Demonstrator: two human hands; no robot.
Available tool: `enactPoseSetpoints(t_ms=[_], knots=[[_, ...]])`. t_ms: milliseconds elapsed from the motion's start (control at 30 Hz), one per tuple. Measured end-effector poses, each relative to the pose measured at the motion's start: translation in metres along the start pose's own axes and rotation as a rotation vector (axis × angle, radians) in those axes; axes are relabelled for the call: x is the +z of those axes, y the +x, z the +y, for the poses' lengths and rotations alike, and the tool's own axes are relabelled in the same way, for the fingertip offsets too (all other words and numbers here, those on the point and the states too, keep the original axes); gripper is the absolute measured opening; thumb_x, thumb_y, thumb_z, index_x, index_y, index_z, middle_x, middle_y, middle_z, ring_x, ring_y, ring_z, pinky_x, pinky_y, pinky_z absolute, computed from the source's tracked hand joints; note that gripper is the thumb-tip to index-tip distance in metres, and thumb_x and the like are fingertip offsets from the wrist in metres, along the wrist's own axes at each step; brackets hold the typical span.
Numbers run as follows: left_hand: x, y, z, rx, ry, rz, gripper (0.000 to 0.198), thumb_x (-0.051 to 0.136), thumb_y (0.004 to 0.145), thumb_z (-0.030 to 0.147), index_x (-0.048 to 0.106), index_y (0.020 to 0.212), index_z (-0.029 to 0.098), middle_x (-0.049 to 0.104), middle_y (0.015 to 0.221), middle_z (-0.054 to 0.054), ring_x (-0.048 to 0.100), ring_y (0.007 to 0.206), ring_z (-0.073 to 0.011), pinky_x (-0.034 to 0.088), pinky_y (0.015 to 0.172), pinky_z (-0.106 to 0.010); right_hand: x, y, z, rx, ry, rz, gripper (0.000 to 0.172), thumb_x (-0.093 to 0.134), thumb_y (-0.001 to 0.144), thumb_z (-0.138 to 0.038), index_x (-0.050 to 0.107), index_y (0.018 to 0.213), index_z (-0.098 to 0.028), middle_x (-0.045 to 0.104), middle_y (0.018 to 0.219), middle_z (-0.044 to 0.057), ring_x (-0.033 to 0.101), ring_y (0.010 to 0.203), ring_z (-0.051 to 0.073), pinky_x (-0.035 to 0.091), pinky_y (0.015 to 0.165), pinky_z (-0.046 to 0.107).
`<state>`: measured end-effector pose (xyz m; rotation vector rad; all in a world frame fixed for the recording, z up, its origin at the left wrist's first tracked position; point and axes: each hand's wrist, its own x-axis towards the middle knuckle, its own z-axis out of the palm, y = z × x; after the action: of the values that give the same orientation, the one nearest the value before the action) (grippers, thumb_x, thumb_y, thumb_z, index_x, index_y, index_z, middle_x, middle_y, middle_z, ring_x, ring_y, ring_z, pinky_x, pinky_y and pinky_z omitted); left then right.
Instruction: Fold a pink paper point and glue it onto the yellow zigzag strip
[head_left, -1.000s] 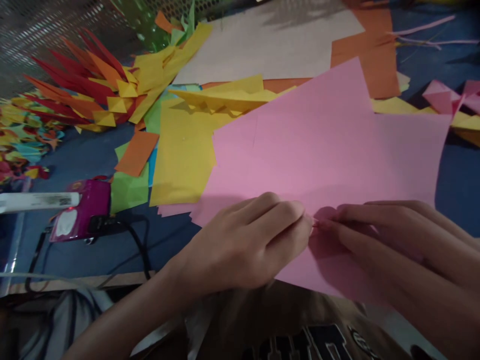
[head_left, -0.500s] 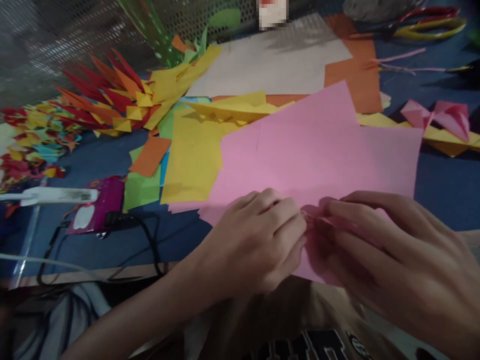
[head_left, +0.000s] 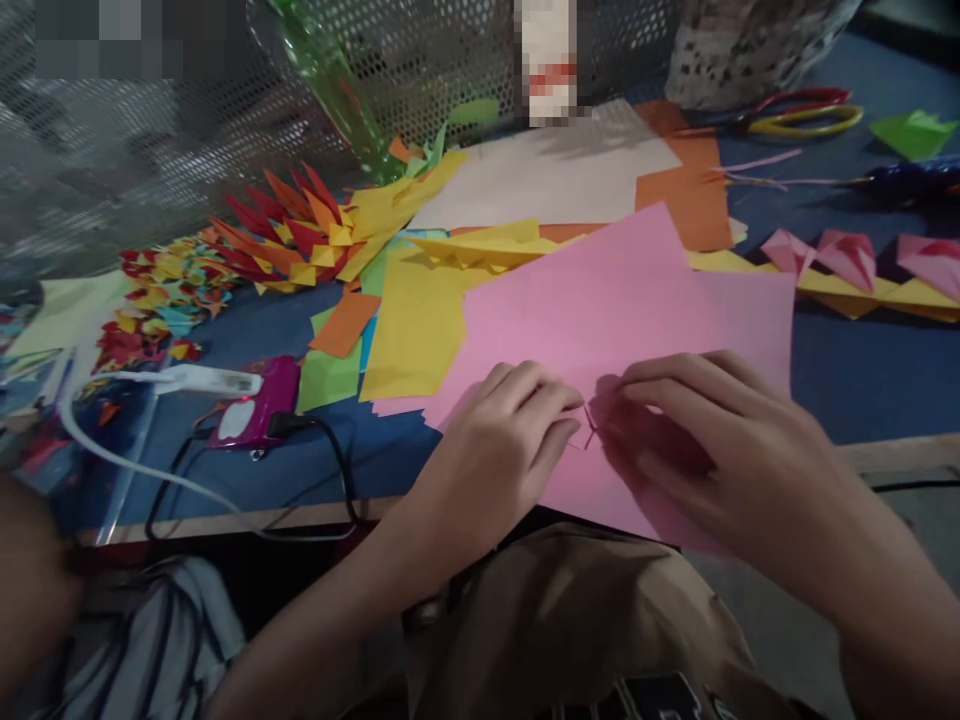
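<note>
A small folded piece of pink paper [head_left: 582, 438] lies over large pink sheets [head_left: 570, 310], its edge showing at my fingertips. My left hand [head_left: 517, 440] is closed on this small piece, thumb and fingers pressing its left side; most of it is hidden under them. Just to its right, my right hand [head_left: 697, 430] is curved above the sheet with thumb and fingers apart, and I see nothing between them. Yellow paper [head_left: 416, 330] shows from beneath the pink sheets on the left.
Red, orange and yellow folded paper pieces [head_left: 292, 230] are heaped at the left. A purple adapter [head_left: 262, 405] with cables sits nearer the edge. Scissors [head_left: 802, 115] lie at the back right, beyond folded pink pieces [head_left: 847, 258]. A perforated basket [head_left: 450, 50] stands behind.
My right hand's thumb and fingers have come apart, away from the pink piece they were pinching. My left hand stays on it. The view has shifted, showing more at the back and left.
</note>
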<state>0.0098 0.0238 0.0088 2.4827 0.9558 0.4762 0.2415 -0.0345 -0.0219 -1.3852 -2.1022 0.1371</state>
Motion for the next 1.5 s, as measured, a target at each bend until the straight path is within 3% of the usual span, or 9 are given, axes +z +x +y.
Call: enactPoseSetpoints(t_ms=[167, 533, 667, 900, 1033, 1133, 1267, 1333, 1500], knots=[[-0.002, 0.000, 0.005, -0.107, -0.215, -0.002, 0.005, 0.063, 0.107, 0.014, 0.062, 0.109, 0.019, 0.069, 0.109, -0.001, 0.063, 0.104, -0.0163, 0.049, 0.092, -0.033, -0.002, -0.002, -0.002, -0.034, 0.085, -0.013, 0.022, 0.059, 0.109, -0.022, 0.066, 0.130, -0.024, 0.071, 0.135, 0.003, 0.063, 0.118, 0.023, 0.055, 0.098, 0.042], [0.002, -0.003, 0.011, -0.187, -0.429, 0.082, 0.007, 0.067, 0.109, 0.029, 0.071, 0.115, 0.027, 0.076, 0.102, 0.005, 0.066, 0.086, -0.0083, 0.049, 0.076, -0.022, -0.008, -0.001, -0.009, 0.078, 0.292, 0.069, 0.014, 0.058, 0.109, -0.023, 0.071, 0.114, -0.026, 0.079, 0.107, 0.002, 0.075, 0.093, 0.015, 0.057, 0.077, 0.025], [0.005, 0.000, 0.012, -0.190, -0.520, 0.154, 0.004, 0.071, 0.106, 0.030, 0.071, 0.111, 0.028, 0.077, 0.106, 0.005, 0.071, 0.095, -0.0103, 0.053, 0.086, -0.023, -0.015, -0.003, -0.010, 0.076, 0.316, 0.096, 0.013, 0.063, 0.107, -0.022, 0.073, 0.115, -0.027, 0.080, 0.106, 0.000, 0.076, 0.090, 0.012, 0.057, 0.076, 0.020], [0.010, 0.011, 0.017, -0.283, -1.087, 0.007, 0.054, 0.087, 0.095, 0.040, 0.056, 0.138, 0.033, 0.073, 0.108, 0.003, 0.073, 0.098, -0.0126, 0.058, 0.086, -0.022, -0.022, -0.010, -0.014, 0.111, 0.359, 0.338, 0.007, 0.065, 0.104, -0.019, 0.066, 0.100, -0.025, 0.071, 0.079, -0.006, 0.068, 0.067, 0.008, 0.055, 0.063, 0.017], [0.019, 0.030, 0.021, -0.154, -1.023, -0.070, 0.021, 0.080, 0.100, 0.042, 0.072, 0.106, 0.024, 0.071, 0.101, 0.000, 0.070, 0.090, -0.0125, 0.056, 0.076, -0.020, -0.021, -0.012, -0.015, 0.111, 0.300, 0.389, 0.006, 0.064, 0.107, -0.025, 0.064, 0.101, -0.026, 0.073, 0.081, -0.007, 0.070, 0.069, 0.007, 0.057, 0.064, 0.015], [0.023, 0.040, 0.021, -0.108, -0.817, -0.053, 0.027, 0.069, 0.106, 0.044, 0.071, 0.091, 0.022, 0.072, 0.098, -0.003, 0.069, 0.088, -0.0145, 0.057, 0.074, -0.023, -0.029, -0.016, 0.002, 0.126, 0.159, 0.374, 0.006, 0.065, 0.106, -0.029, 0.069, 0.111, -0.027, 0.079, 0.098, -0.003, 0.075, 0.085, 0.010, 0.061, 0.074, 0.019], [0.024, 0.035, 0.008, -0.060, -0.447, -0.102, 0.024, 0.060, 0.110, 0.045, 0.075, 0.112, 0.026, 0.070, 0.142, -0.009, 0.068, 0.131, -0.0254, 0.063, 0.094, -0.033, -0.047, -0.015, 0.056, 0.225, -0.140, 0.442, 0.018, 0.062, 0.107, -0.027, 0.073, 0.121, -0.024, 0.077, 0.128, 0.009, 0.072, 0.121, 0.028, 0.057, 0.108, 0.046], [0.023, 0.025, -0.002, -0.066, -0.354, -0.118, 0.029, 0.057, 0.111, 0.044, 0.071, 0.132, 0.031, 0.067, 0.152, -0.008, 0.062, 0.143, -0.0268, 0.062, 0.107, -0.038, -0.052, -0.010, 0.084, 0.253, -0.245, 0.422, 0.026, 0.060, 0.107, -0.027, 0.073, 0.129, -0.023, 0.074, 0.137, 0.012, 0.070, 0.126, 0.034, 0.055, 0.111, 0.056], [0.010, -0.004, -0.028, -0.109, -0.249, -0.061, 0.028, 0.056, 0.111, 0.039, 0.069, 0.135, 0.033, 0.072, 0.146, -0.008, 0.073, 0.129, -0.0269, 0.066, 0.102, -0.039, -0.053, -0.005, 0.121, 0.162, -0.337, 0.183, 0.036, 0.051, 0.111, -0.024, 0.072, 0.139, -0.027, 0.073, 0.145, 0.008, 0.069, 0.134, 0.030, 0.055, 0.114, 0.058]])
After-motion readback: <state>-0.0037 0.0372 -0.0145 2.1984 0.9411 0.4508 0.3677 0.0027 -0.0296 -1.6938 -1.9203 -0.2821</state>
